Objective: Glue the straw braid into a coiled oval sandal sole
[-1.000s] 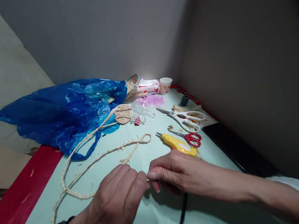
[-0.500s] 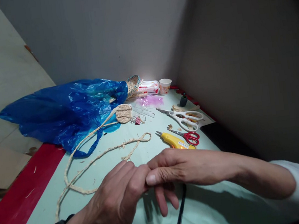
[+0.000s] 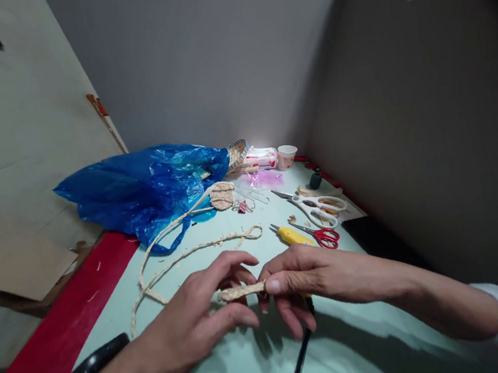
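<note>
A short piece of pale braided straw cord [image 3: 241, 292] is pinched at one end between the thumb and fingers of my right hand [image 3: 303, 279]. The cord points left into the gap of my left hand [image 3: 220, 305]. That hand's thumb and fingers stand apart around the cord's free end, and I cannot tell whether the curled rear fingers touch it. Beyond both hands lies a longer braided straw cord [image 3: 210, 242], looped over the table. It runs toward a small round coiled straw piece [image 3: 222, 196].
A blue plastic bag [image 3: 140, 188] with a woven item poking out lies at the back left. Behind my right hand are a yellow glue gun [image 3: 294, 235], red-handled scissors [image 3: 325, 238] and white-handled scissors [image 3: 317, 208]. A paper cup [image 3: 287, 156] and black cable [image 3: 300, 362] are also there.
My left hand has loosened from closed to spread, uncovering the cord piece. My right hand keeps its pinch. The whole view has shifted slightly, with the table objects appearing further right.
</note>
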A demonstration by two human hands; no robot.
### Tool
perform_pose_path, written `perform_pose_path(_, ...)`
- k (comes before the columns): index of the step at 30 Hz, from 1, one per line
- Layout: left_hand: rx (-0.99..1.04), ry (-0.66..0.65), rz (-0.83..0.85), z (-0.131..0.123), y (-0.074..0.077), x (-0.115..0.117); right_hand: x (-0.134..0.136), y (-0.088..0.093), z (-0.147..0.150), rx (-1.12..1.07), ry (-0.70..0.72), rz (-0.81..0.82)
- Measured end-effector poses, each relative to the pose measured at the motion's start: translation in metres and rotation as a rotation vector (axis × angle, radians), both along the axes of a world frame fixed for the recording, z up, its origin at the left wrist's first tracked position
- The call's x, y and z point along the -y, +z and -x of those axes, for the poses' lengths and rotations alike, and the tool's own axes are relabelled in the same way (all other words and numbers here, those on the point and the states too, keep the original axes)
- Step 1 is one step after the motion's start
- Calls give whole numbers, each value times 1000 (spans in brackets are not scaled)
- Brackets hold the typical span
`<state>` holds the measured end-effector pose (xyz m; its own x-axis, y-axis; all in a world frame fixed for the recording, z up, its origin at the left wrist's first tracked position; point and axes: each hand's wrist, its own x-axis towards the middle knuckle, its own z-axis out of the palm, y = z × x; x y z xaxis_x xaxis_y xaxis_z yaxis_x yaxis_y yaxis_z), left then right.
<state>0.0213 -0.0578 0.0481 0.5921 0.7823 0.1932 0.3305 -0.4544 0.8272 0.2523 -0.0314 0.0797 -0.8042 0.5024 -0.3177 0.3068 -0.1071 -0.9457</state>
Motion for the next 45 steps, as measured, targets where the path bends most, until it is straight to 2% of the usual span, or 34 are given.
perform_pose_path(2,77,-54,357,7,12,-1,2,8,-3,38,15,-113)
perform_pose_path(3,70,-111,484,9,18,-2,3,13,-4,63,20,-192)
perform_pose_path(4,53,-136,527,11,25,-2,4,17,-5,90,32,-281)
perform_pose_path(6,-23,-78,478,12,35,-4,8,26,-6,153,70,-465)
perform_pose_path(10,-135,-61,386,9,49,-5,16,34,-10,305,111,-751)
perform_pose_path(13,-136,-58,408,7,53,-7,22,36,-14,429,98,-971)
perform_pose_path(17,-50,-152,488,7,55,-9,31,43,-16,447,132,-1164)
perform_pose_path(21,-83,-133,473,5,62,-11,41,52,-16,449,241,-1260)
perform_pose_path(25,-189,-89,308,3,70,-12,46,54,-16,478,287,-1295)
perform_pose_path(31,-257,-21,-64,5,74,-2,40,44,-17,413,148,-1325)
perform_pose_path(36,-190,72,-195,5,65,-6,27,33,-21,421,52,-1348)
perform_pose_path(41,-49,246,-219,-5,50,-17,9,15,-21,397,-57,-1431)
perform_pose_path(45,68,425,-258,-15,32,-22,-2,-2,-15,346,-197,-1507)
